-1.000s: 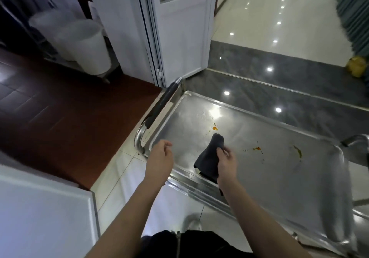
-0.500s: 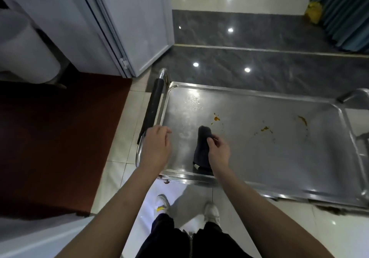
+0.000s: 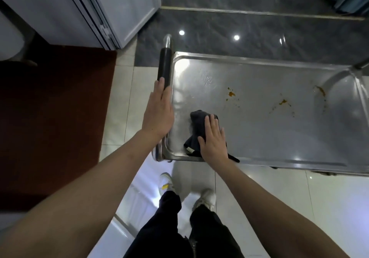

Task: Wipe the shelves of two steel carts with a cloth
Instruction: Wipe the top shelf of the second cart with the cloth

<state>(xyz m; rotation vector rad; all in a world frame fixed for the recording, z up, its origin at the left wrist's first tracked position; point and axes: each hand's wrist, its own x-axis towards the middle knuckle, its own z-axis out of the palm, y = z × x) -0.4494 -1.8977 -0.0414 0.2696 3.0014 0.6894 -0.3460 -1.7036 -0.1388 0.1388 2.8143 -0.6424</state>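
A steel cart's top shelf (image 3: 259, 138) fills the right of the head view, with orange food stains (image 3: 231, 94) and more smears further right (image 3: 282, 102). A dark cloth (image 3: 196, 128) lies bunched near the shelf's front left corner. My right hand (image 3: 213, 140) presses flat on the cloth with straight fingers. My left hand (image 3: 158, 112) rests with straight fingers on the cart's handle (image 3: 164, 66), a steel bar with a black grip along the shelf's left end.
A white door (image 3: 119, 8) stands open behind the cart's left end. A dark red mat (image 3: 50, 108) covers the floor at the left. Grey polished floor lies beyond the cart. My shoes (image 3: 165, 183) stand on white tiles below the shelf's front edge.
My right hand went from pinching the raised cloth to pressing it flat on the shelf. My left hand moved onto the handle and straightened. The view tilted further down.
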